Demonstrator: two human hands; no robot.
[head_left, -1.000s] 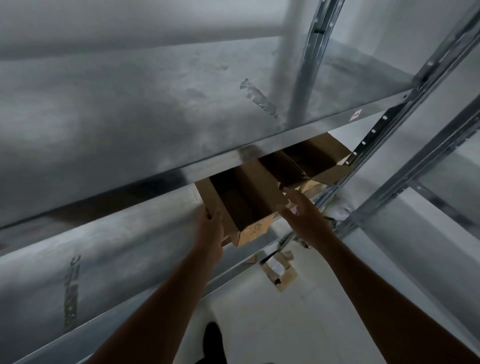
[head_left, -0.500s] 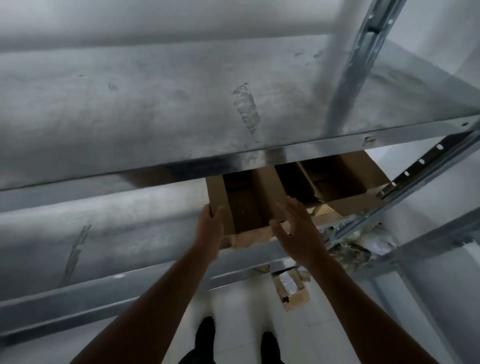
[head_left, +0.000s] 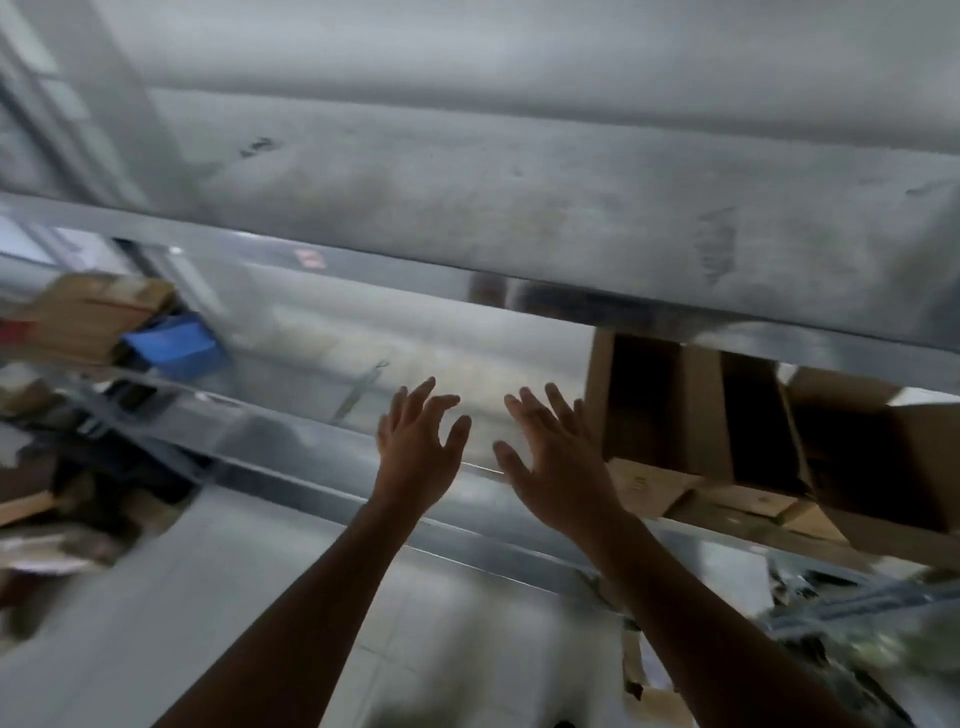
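So half a second ago you had the cardboard box (head_left: 652, 415) between your hands, left one gripping its left wall and right one flat against the other side. Now both are off it. Your view has also swung left, so the box sits further right in the frame, around 3 o'clock from the centre.

Your left hand (head_left: 418, 457) is up in front of the bare stretch of the lower shelf (head_left: 415, 358), fingers spread wide and holding nothing. Your right hand (head_left: 558, 467) is the same, splayed and empty. Its fingertips are just beside the box's left wall at about 2 o'clock from the palm. I can't tell if they're brushing it, the frame's pretty smeared.

My read is that the box is placed and you're done with it, or you're backing off to regrip. It's not being held either way.

The box itself is plain brown cardboard with an open top and a dark inside, and I can't see anything in it. It stands upright on the lower shelf, tucked under the upper shelf (head_left: 519, 218) and right up against a second open box (head_left: 753, 426) at its 3 o'clock. It looks light and a bit floppy at the walls.

A blue bin (head_left: 171, 345) sits way over at 9 o'clock.
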